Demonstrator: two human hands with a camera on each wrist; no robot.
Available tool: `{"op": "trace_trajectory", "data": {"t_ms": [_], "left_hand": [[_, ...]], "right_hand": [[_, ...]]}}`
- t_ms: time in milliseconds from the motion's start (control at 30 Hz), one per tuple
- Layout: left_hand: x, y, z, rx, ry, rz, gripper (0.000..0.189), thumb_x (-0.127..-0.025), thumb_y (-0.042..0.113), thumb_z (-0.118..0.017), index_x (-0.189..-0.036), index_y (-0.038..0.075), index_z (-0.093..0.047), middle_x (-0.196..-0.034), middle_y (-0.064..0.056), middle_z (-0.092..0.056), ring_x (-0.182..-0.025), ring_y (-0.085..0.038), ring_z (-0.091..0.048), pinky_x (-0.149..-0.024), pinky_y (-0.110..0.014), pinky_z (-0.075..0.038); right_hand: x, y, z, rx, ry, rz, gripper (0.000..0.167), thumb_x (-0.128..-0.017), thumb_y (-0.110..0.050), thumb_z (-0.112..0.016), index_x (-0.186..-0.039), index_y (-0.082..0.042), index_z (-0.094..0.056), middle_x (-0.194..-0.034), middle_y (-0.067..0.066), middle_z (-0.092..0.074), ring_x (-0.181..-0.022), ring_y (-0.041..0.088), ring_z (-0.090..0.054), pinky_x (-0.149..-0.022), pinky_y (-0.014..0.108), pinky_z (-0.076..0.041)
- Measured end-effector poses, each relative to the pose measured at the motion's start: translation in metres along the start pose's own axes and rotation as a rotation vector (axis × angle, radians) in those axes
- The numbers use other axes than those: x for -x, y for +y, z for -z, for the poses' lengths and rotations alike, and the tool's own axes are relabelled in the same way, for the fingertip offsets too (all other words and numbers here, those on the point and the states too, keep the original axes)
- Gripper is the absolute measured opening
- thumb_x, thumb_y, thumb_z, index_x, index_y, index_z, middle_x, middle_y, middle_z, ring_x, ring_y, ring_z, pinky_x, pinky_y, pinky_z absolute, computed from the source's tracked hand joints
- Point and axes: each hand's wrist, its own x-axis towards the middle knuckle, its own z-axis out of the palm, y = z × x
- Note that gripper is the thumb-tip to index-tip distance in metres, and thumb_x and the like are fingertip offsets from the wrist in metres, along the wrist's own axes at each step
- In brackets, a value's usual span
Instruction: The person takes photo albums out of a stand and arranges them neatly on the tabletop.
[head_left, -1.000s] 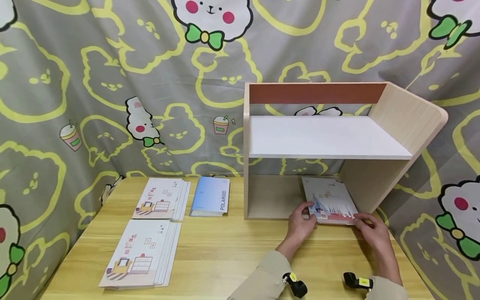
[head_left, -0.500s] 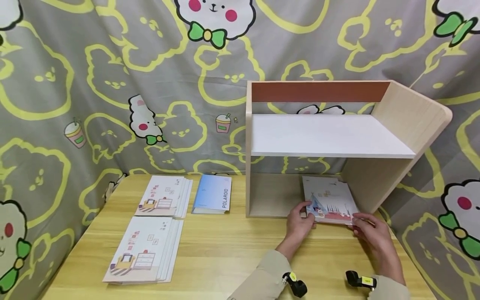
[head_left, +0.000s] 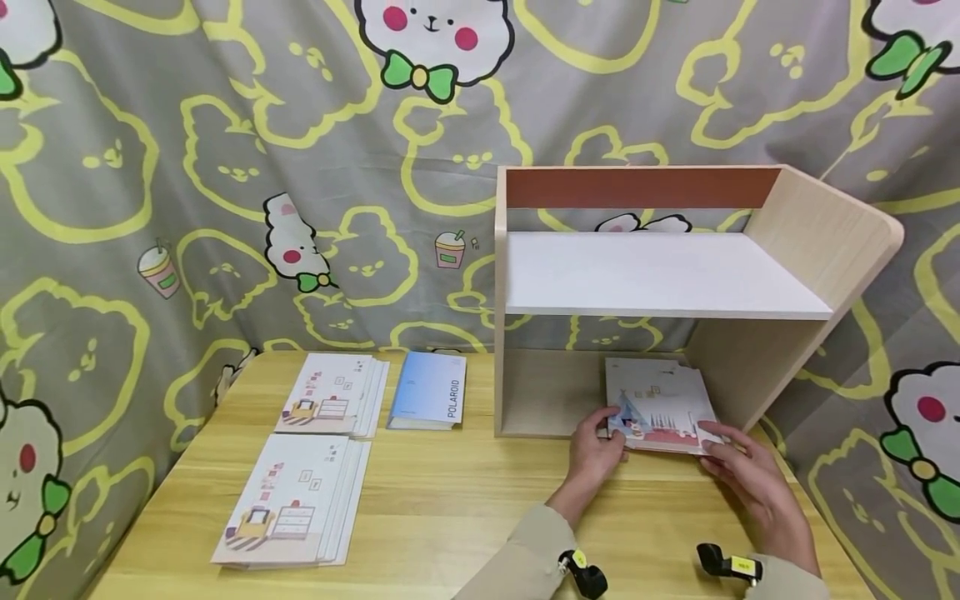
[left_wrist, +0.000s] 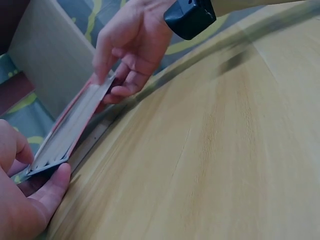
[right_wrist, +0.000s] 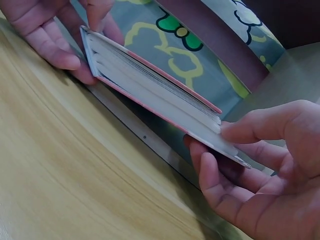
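Note:
A white photo album [head_left: 663, 404] with a drawn tent and red scenery on its cover lies in the lower compartment of the wooden shelf [head_left: 750, 367], its near end past the shelf's front edge. My left hand [head_left: 596, 446] pinches the near left corner, at the spine, as the left wrist view shows. At the near right corner my right hand [head_left: 761, 487] grips the album, thumb at the page edges and fingers beneath the cover. From the right wrist view, the page block [right_wrist: 160, 95] faces out and the near end is raised off the shelf's base board [right_wrist: 150, 142].
Two stacks of similar white albums, the rear stack [head_left: 326, 396] and the front stack [head_left: 281, 500], lie on the left of the wooden table [head_left: 442, 508]. Beside them is a blue POLAROID album [head_left: 429, 390]. A white upper board [head_left: 660, 271] spans above the hands. A patterned curtain [head_left: 360, 150] hangs behind.
My right hand has shifted slightly, its fingers now further over the album's near right corner. My left hand keeps its pinch, and the album has barely moved. The head view has tilted a little.

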Motion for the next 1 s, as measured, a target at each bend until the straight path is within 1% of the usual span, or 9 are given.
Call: {"op": "trace_trajectory", "data": {"t_ms": [200,367,500,567,600,667,800,867,1000], "left_hand": [[0.000,-0.004,0.000,0.009,0.004,-0.003,0.042,-0.089,-0.007,-0.064,-0.125,0.014,-0.071,-0.095,0.003,-0.062,-0.063,-0.030,-0.070,-0.048,-0.019,-0.049],[0.000,-0.006,0.002,0.025,-0.017,-0.034,0.040,-0.090,-0.007,-0.063,-0.125,0.012,-0.070,-0.095,0.003,-0.062,-0.062,-0.024,-0.069,-0.049,-0.020,-0.051],[0.001,-0.005,0.003,0.065,-0.056,-0.054,0.042,-0.090,-0.009,-0.061,-0.126,0.011,-0.068,-0.097,-0.001,-0.060,-0.066,-0.029,-0.069,-0.060,-0.035,-0.061],[0.000,-0.003,0.004,0.083,-0.080,-0.066,0.044,-0.089,-0.010,-0.060,-0.127,0.011,-0.067,-0.097,-0.003,-0.060,-0.071,-0.035,-0.070,-0.066,-0.043,-0.062],[-0.001,-0.002,0.005,0.091,-0.091,-0.073,0.046,-0.088,-0.010,-0.060,-0.128,0.011,-0.067,-0.098,-0.004,-0.060,-0.072,-0.034,-0.070,-0.069,-0.047,-0.062],[-0.002,-0.001,0.006,0.095,-0.110,-0.075,0.048,-0.088,-0.011,-0.060,-0.129,0.013,-0.067,-0.100,-0.004,-0.062,-0.073,-0.030,-0.069,-0.071,-0.047,-0.062],[-0.003,0.002,0.010,0.111,-0.132,-0.071,0.052,-0.087,-0.011,-0.061,-0.130,0.020,-0.067,-0.109,-0.003,-0.063,-0.078,-0.015,-0.067,-0.073,-0.042,-0.062],[-0.003,0.003,0.013,0.132,-0.143,-0.082,0.053,-0.087,-0.011,-0.061,-0.130,0.020,-0.067,-0.112,-0.004,-0.064,-0.079,-0.014,-0.067,-0.073,-0.042,-0.062],[-0.001,0.001,0.018,0.175,-0.175,-0.114,0.053,-0.087,-0.010,-0.061,-0.133,0.015,-0.065,-0.116,-0.007,-0.063,-0.082,-0.015,-0.068,-0.074,-0.042,-0.062]], "right_hand": [[0.000,-0.001,0.001,-0.015,-0.025,0.016,0.030,-0.099,0.000,-0.065,-0.111,-0.024,-0.077,-0.104,-0.003,-0.065,-0.089,0.010,-0.068,-0.083,0.027,-0.059],[0.003,-0.003,0.002,-0.025,-0.055,0.074,0.030,-0.099,0.002,-0.063,-0.114,-0.020,-0.077,-0.102,0.000,-0.066,-0.087,0.013,-0.070,-0.083,0.027,-0.059],[0.004,-0.002,0.005,-0.058,-0.095,0.111,0.034,-0.100,0.005,-0.060,-0.116,-0.020,-0.077,-0.099,0.001,-0.067,-0.087,0.014,-0.071,-0.083,0.027,-0.059],[0.003,-0.002,0.007,-0.064,-0.117,0.129,0.036,-0.100,0.006,-0.058,-0.119,-0.019,-0.076,-0.101,0.001,-0.066,-0.088,0.014,-0.071,-0.084,0.027,-0.059],[0.003,-0.001,0.007,-0.063,-0.129,0.144,0.036,-0.100,0.006,-0.057,-0.120,-0.018,-0.076,-0.102,0.001,-0.065,-0.088,0.014,-0.070,-0.085,0.027,-0.058],[0.004,-0.001,0.008,-0.057,-0.149,0.169,0.038,-0.101,0.006,-0.056,-0.124,-0.017,-0.074,-0.100,0.002,-0.063,-0.090,0.013,-0.070,-0.086,0.027,-0.058],[0.003,-0.002,0.008,-0.044,-0.210,0.216,0.040,-0.102,0.007,-0.053,-0.129,-0.016,-0.071,-0.103,0.003,-0.062,-0.094,0.013,-0.069,-0.089,0.027,-0.057],[0.003,-0.003,0.008,-0.048,-0.252,0.243,0.041,-0.102,0.009,-0.050,-0.131,-0.013,-0.069,-0.109,0.003,-0.063,-0.096,0.013,-0.069,-0.090,0.028,-0.056],[0.005,-0.006,0.008,-0.021,-0.309,0.290,0.043,-0.101,0.013,-0.049,-0.134,-0.009,-0.065,-0.113,0.001,-0.068,-0.099,0.014,-0.070,-0.090,0.029,-0.056]]}}
